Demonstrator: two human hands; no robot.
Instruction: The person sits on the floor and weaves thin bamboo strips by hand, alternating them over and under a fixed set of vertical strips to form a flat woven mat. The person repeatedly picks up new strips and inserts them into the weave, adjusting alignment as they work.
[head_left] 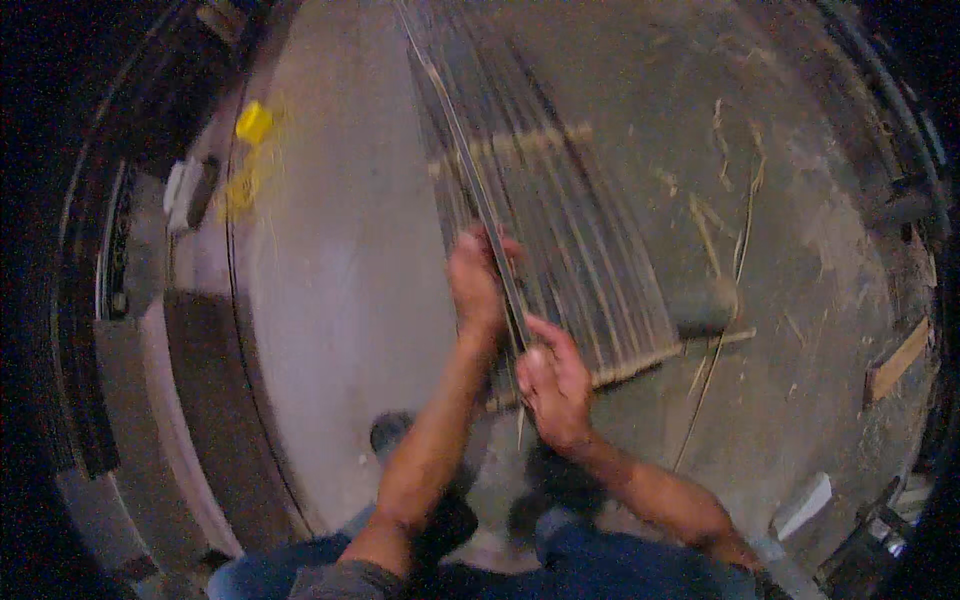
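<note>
A long, thin dark strip (459, 137) with a pale edge runs from the far top of the view down toward me. My left hand (476, 282) is closed around it partway along, fingers curling over from beneath. Nearer my body, my right hand (556, 388) grips the strip close to its near end, with the thumb side up. Under both hands lies a row of similar long dark strips (590, 250), side by side on the floor. Light wooden cross sticks (635, 362) run beneath or across them; blur hides which. My fingers are smeared by motion.
At the left lie a yellow object (254, 122), yellow cord (241, 188) and a pale block (188, 195) beside long stacked boards (205, 380). A dark cylinder (704, 311), thin sticks (742, 235), a wood offcut (897, 362) and a white piece (803, 505) lie at the right.
</note>
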